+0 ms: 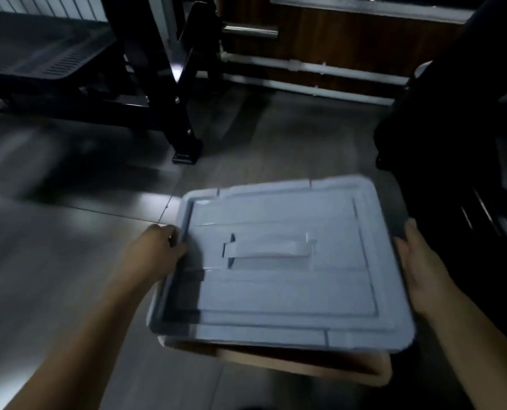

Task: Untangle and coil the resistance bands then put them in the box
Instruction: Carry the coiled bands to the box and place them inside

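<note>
A pale grey plastic lid (281,291) with a flat handle in its middle lies over the box (320,368), whose tan rim shows under the lid's near edge. My left hand (154,253) grips the lid's left edge, fingers curled over the rim. My right hand (423,267) lies against the lid's right edge with its fingers fairly straight. No resistance band is visible; the box's inside is hidden by the lid. The frame is blurred and dim.
The box stands on a grey tiled floor (54,261). A black weight bench frame (169,93) stands behind it to the left. Dark equipment (459,143) rises close on the right. A wooden wall panel with white pipes (305,69) runs along the back.
</note>
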`<state>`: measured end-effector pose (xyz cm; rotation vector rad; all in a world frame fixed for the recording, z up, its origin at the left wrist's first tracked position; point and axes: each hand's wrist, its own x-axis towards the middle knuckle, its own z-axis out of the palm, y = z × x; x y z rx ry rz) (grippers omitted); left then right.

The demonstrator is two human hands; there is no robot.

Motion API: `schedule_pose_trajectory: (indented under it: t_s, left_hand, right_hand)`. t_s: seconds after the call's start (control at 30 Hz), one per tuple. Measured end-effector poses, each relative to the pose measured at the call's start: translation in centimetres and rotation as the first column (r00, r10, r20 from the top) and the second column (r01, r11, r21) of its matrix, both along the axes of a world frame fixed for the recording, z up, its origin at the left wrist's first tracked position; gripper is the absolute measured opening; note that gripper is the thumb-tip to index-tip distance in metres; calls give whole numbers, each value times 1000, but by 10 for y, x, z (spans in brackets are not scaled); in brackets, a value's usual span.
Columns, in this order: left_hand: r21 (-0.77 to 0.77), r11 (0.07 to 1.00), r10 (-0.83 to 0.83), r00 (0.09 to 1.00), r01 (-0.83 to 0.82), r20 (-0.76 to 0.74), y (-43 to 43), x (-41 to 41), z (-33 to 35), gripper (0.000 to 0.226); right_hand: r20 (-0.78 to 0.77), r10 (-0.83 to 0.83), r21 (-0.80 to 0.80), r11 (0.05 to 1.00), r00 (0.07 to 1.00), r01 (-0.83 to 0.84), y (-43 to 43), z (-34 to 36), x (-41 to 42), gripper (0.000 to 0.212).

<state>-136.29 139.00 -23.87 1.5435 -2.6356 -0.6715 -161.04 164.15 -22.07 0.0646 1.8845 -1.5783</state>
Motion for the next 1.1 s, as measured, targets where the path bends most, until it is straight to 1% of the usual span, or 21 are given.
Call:
schedule_pose_trajectory:
  t_s: [0.03, 0.07, 0.1, 0.13, 0.17, 0.2, 0.23, 0.27, 0.3, 0.33, 0.37, 0.47, 0.53, 0.6, 0.63, 0.77, 0.83, 0.93, 1.03, 1.1]
  left_hand:
    - [-10, 999, -34, 999, 34, 35, 7, -4, -3, 26]
    - [-21, 998, -55, 996, 57, 72, 11, -5, -9, 22]
    - [-3, 1000, -27, 997, 28, 69, 15, -6, -10, 17]
    - [-12, 999, -33, 999, 33, 32, 17, -6, -15, 13]
    - [-6, 1000, -11, 1000, 11, -25, 22, -6, -18, 18]
    - [47, 998, 39, 997, -36, -66, 24, -3, -23, 29]
    - [126, 988, 107, 989, -93, -107, 28, 1, -25, 37]
    - [213, 966, 181, 972, -146, -153, 33, 4, -27, 39]
    - [280, 946, 224, 955, -164, -196, 39, 6, -30, 36]
    - [297, 941, 233, 949, -164, -213, 44, 8, -33, 31]
    - [269, 949, 228, 950, -167, -215, 45, 9, -38, 28]
    - [206, 962, 220, 953, -177, -209, 40, 2, -40, 33]
    - [204, 964, 215, 954, -172, -211, 33, -7, -41, 33]
    - [174, 974, 180, 964, -146, -198, 26, -21, -41, 34]
    - [166, 978, 156, 967, -124, -199, 21, -29, -41, 33]
    - [198, 975, 149, 961, -103, -231, 1, -58, -41, 32]
    - [197, 975, 143, 963, -98, -229, -8, -69, -39, 32]
    - [190, 977, 141, 968, -102, -207, -16, -77, -35, 31]
    - [199, 974, 153, 961, -108, -231, -10, -72, -36, 31]
    - [232, 965, 181, 951, -123, -249, 0, -65, -38, 27]
  right_hand:
    - [-30, 49, 5, 999, 998, -49, 9, -5, 3, 59]
    - [-82, 116, 58, 992, 990, -112, 18, -16, 4, 54]
    - [-139, 170, 146, 978, 976, -149, 23, -24, 10, 48]
    - [-195, 240, 247, 950, 951, -189, 26, -33, 14, 45]
    - [-232, 296, 327, 921, 927, -213, 29, -42, 16, 48]
    - [-237, 331, 354, 905, 913, -236, 29, -45, 21, 52]
    - [-234, 324, 328, 914, 916, -239, 28, -47, 24, 54]
    - [-228, 318, 290, 925, 920, -247, 27, -47, 28, 55]
    - [-236, 317, 239, 935, 919, -261, 26, -44, 34, 55]
    - [-258, 314, 216, 941, 914, -262, 25, -44, 38, 55]
    - [-282, 308, 217, 943, 909, -252, 25, -46, 40, 53]
    - [-309, 269, 224, 953, 912, -205, 20, -48, 41, 50]
    - [-289, 233, 229, 959, 929, -169, 15, -51, 31, 52]
    - [-262, 200, 282, 951, 944, -123, 8, -51, 17, 58]
    - [-253, 189, 301, 947, 949, -109, 3, -52, 10, 57]
    - [-278, 192, 351, 932, 941, -87, -16, -55, -13, 47]
    - [-301, 186, 366, 928, 935, -67, -23, -53, -24, 46]
    - [-276, 208, 389, 917, 938, -89, -29, -49, -36, 47]
    - [-285, 167, 347, 936, 944, -61, -24, -56, -34, 45]
    - [-251, 113, 303, 952, 961, -32, -20, -61, -26, 47]
